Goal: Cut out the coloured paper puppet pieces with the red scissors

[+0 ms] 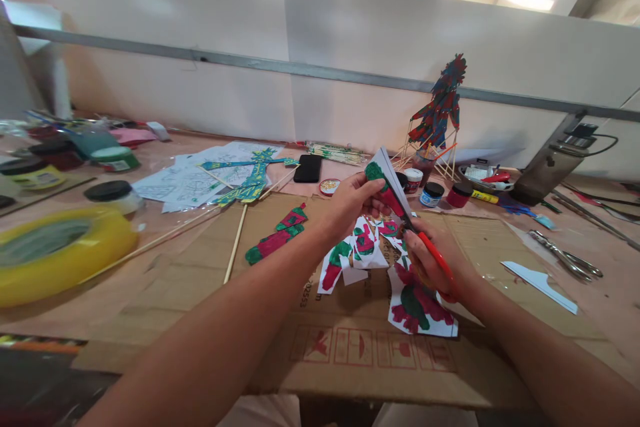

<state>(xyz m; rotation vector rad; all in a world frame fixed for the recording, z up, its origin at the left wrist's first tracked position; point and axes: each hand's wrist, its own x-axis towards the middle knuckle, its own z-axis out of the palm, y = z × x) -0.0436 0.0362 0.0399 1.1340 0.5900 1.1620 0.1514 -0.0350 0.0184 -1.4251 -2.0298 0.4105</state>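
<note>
My left hand (356, 197) pinches a piece of white paper (387, 173) painted green and crimson, holding it raised above the cardboard. In my right hand (433, 257) is a pair of red-handled scissors (440, 267), their blades at the lower edge of that paper. Below both hands lie painted paper pieces, among them a large crimson and green one (417, 303) and a smaller one (336, 265) to its left. A trimmed crimson and green shape (277, 235) rests on the cardboard left of my hands.
Flattened cardboard (200, 320) covers the front of the table. A yellow tape roll (65, 247) lies at left. Behind are a painted stick puppet (253, 177), a black phone (308, 169) and paint jars (431, 195). Metal pliers (565, 255) and a white scrap (540, 285) are at right.
</note>
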